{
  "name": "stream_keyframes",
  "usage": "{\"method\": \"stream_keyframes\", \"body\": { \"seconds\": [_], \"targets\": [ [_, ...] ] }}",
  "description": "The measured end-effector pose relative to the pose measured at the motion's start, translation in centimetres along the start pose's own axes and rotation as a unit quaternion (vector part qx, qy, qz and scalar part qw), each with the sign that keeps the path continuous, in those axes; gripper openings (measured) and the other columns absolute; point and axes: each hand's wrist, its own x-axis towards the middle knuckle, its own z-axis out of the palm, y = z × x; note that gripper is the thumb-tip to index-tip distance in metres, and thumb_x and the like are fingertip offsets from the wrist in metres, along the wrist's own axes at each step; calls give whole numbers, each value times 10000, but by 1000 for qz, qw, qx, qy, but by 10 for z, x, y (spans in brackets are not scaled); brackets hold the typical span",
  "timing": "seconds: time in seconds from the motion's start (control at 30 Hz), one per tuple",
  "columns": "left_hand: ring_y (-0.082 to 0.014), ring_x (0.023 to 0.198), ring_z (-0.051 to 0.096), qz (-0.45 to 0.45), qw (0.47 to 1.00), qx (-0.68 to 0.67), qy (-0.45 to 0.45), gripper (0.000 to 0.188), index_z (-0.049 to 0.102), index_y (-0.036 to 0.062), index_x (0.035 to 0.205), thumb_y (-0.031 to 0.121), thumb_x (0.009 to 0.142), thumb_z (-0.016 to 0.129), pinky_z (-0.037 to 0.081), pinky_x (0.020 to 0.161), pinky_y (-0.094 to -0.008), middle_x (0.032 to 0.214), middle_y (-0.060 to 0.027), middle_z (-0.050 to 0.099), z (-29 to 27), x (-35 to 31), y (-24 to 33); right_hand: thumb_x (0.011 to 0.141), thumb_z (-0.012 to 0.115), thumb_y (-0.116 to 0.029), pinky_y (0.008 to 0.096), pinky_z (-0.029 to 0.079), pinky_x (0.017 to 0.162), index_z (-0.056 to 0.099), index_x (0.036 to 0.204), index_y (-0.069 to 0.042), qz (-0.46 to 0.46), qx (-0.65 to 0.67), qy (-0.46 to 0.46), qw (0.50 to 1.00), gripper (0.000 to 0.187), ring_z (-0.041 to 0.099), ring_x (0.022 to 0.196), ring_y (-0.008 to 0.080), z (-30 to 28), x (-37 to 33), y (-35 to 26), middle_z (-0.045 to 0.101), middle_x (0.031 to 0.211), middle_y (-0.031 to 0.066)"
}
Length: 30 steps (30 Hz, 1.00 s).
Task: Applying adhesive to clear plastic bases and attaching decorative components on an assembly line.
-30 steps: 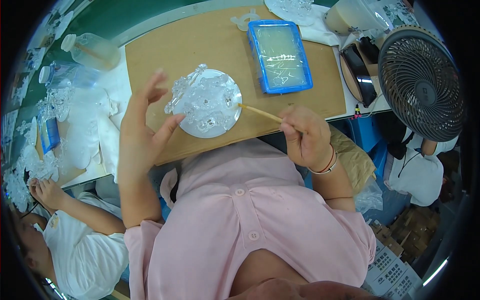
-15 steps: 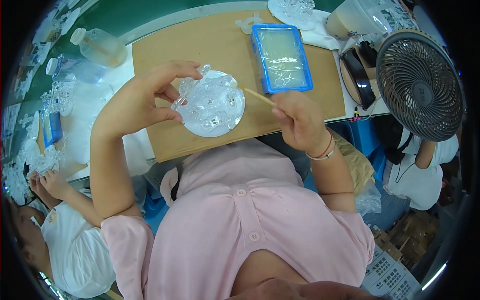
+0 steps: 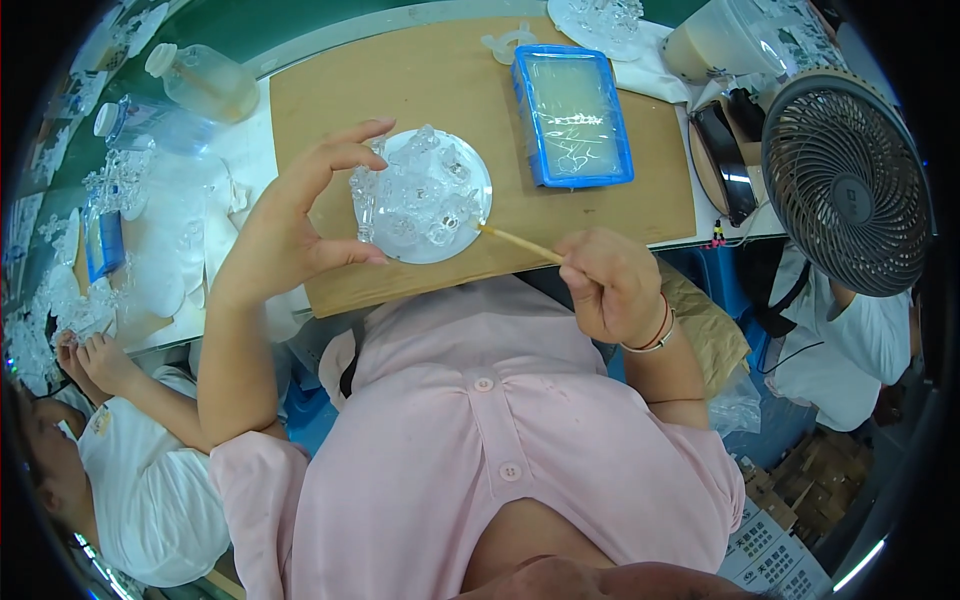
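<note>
My left hand [image 3: 290, 210] curves around the left side of a round white disc [image 3: 482, 185], thumb and fingers spread wide apart. Its fingertips are beside the disc's upper left rim and its thumb by the lower left; whether they touch it is hard to tell. Clear, glittering plastic pieces [image 3: 425, 190] lie clustered on the disc. In a closed grip, my right hand [image 3: 615, 285] has a thin wooden stick [image 3: 525, 243]. The stick's yellowish tip reaches the disc's right lower edge, near the clear pieces.
Under the disc lies a brown board [image 3: 400, 80]. A blue-rimmed box [image 3: 575, 115] stands behind right, a black fan [image 3: 848, 185] farther right. Bottles [image 3: 205, 85] and clear parts [image 3: 120, 185] occupy the left, where a person's hands [image 3: 100, 360] work. A tub [image 3: 715, 45] is at the back.
My left fingers have spread wider and drawn back from the clear pieces. My right hand has come nearer, bringing the stick's tip from the disc's upper right to its lower right edge.
</note>
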Motion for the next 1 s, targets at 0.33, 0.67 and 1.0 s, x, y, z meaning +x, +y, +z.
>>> {"method": "stream_keyframes", "body": {
  "seconds": [0.33, 0.67, 1.0],
  "targets": [
    [-314, 1297, 410, -2, 993, -8, 115, 756, 514, 102, 1156, 284, 526, 890, 315, 1075, -418, 1379, -166, 449, 32, -13, -3, 858, 576, 16, 325, 477, 546, 495, 956, -17, 4, -30, 23, 999, 132, 614, 630, 276, 3, -1, -2, 597, 751, 119],
    [-305, 1204, 477, 16, 976, 16, 216, 710, 540, 111, 1131, 219, 524, 892, 396, 998, -410, 1307, -132, 496, 55, -13, 2, 841, 566, 28, 327, 473, 530, 503, 972, -17, 1, -24, -23, 999, 151, 596, 595, 283, -1, 2, -6, 601, 749, 134],
    [-265, 1124, 519, 21, 940, -106, 322, 727, 515, 96, 1145, 173, 527, 890, 475, 906, -379, 1288, -140, 454, 70, -18, -11, 962, 520, -225, 282, 472, 520, 445, 1024, -34, 66, 18, 177, 982, 214, 562, 581, 185, -29, -9, -21, 602, 757, 173]
  ]
}}
